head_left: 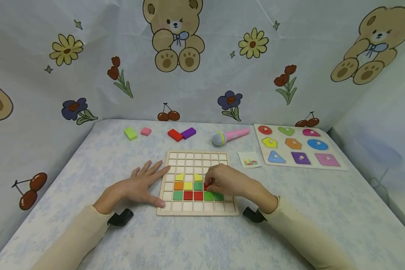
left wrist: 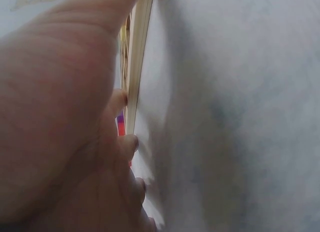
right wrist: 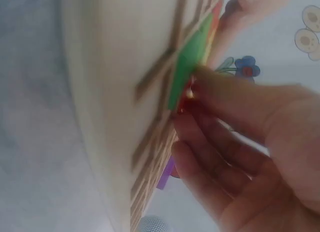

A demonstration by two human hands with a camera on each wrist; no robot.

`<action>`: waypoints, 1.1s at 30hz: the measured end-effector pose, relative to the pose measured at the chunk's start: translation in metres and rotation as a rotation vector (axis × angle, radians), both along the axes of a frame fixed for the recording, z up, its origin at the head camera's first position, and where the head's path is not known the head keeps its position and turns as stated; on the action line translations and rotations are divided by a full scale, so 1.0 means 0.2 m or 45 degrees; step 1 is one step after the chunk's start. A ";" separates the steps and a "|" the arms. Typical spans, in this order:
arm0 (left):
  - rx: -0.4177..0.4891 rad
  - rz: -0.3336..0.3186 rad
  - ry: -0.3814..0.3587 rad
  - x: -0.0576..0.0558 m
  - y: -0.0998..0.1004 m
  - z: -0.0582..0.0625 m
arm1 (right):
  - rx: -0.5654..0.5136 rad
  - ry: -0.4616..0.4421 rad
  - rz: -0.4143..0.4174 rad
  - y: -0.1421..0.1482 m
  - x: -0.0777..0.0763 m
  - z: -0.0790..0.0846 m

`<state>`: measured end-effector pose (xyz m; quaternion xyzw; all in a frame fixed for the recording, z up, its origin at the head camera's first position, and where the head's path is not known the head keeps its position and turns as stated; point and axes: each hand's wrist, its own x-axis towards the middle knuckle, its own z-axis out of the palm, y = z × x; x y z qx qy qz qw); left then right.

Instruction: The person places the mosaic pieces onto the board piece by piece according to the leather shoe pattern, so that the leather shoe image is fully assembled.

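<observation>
A wooden grid board lies flat on the table with coloured tiles in several of its cells. My left hand rests spread along the board's left edge, thumb at the lower corner and fingertips higher up. Over the right half of the board, my right hand pinches a small red tile between thumb and fingers. That tile is at a cell right of a green tile and above a light green tile. In the right wrist view the fingers mostly hide the red tile.
Behind the board lie a lime block, a pink block, a red block, a purple block and a toy microphone. A pattern card and a shape puzzle board are to the right.
</observation>
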<state>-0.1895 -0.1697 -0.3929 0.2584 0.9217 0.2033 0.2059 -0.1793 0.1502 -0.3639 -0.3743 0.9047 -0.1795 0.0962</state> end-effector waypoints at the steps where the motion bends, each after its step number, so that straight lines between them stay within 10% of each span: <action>1: 0.001 -0.003 -0.001 0.00 0.00 0.00 | -0.001 0.020 0.000 0.00 0.00 -0.01; 19: -0.007 0.003 -0.005 0.00 0.01 0.01 | 0.091 -0.070 0.026 0.05 -0.01 0.04; 33: 0.005 0.000 -0.012 0.01 0.02 0.02 | 0.274 -0.293 -0.261 0.33 -0.09 0.15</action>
